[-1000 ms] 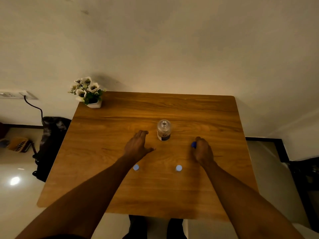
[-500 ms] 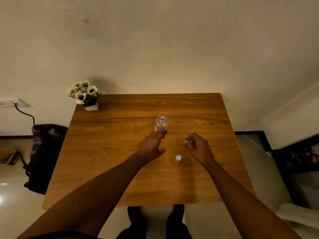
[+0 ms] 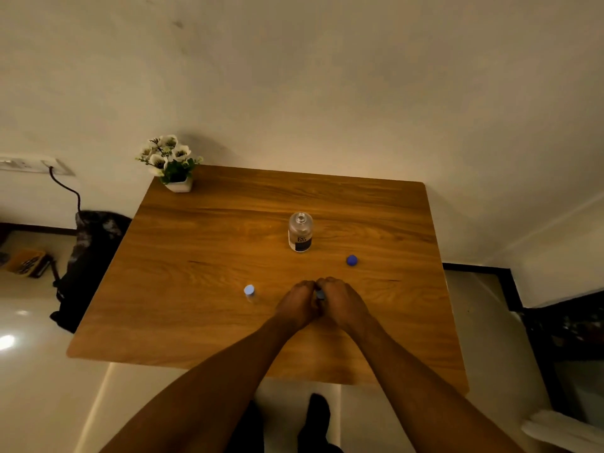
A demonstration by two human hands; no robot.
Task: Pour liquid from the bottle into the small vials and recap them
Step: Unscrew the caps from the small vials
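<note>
A clear glass bottle with a dark label stands uncapped at the middle of the wooden table. Its dark blue cap lies on the wood to its right. My left hand and my right hand are pressed together in front of the bottle, both curled round a small vial of which only a bluish bit shows between the fingers. A second small vial with a light blue cap stands upright to the left of my hands.
A small white pot of white flowers sits on the table's far left corner. A dark bag leans beside the table's left edge, under a wall socket with a cable. My feet show below the near edge.
My right hand has let the dark blue cap lie on the table. Both hands came together around the right vial, in front of the bottle. The left hand left the bottle.
</note>
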